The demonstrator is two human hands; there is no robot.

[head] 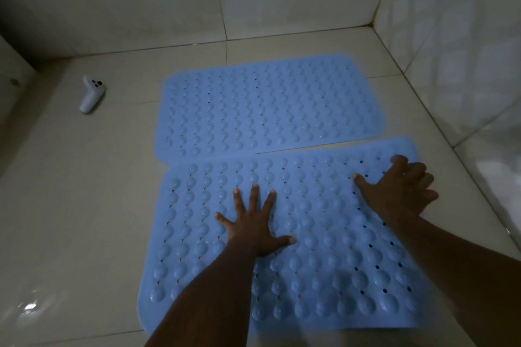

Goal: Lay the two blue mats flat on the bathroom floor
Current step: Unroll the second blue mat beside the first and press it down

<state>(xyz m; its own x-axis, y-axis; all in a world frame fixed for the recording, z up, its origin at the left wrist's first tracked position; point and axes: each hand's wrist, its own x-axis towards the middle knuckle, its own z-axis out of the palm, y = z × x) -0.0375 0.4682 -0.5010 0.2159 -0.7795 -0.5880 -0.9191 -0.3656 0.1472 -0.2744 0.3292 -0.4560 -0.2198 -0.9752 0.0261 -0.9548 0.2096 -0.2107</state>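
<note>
Both blue mats are down on the tiled floor, and I'm crouched over the near mat with both arms stretched out in front of me. My left hand is flat on it, palm down, fingers fanned wide and thumb stuck out to the right, sitting a little left of the mat's middle. My right hand is up by the far right corner of the same mat, fingers spread too but a bit blurred, so I can't say how flat the palm sits. It's gripping nothing, just lying on top, the outer fingers reaching to the mat's right edge.

The near mat looks flat, bumps and small holes facing up, its left side running slightly askew to the tile lines. The far mat lies flat as well, right behind it, closer to the back wall. Toward the left their long edges meet, and the near one seems to lap just over the far one's front left corner. Toward the right a thin sliver of floor shows between them.

Off to the left, well apart from the mats, a small white controller with dark buttons lies on the floor near the wall. On my right the side wall runs close by the near mat's right end.
</note>
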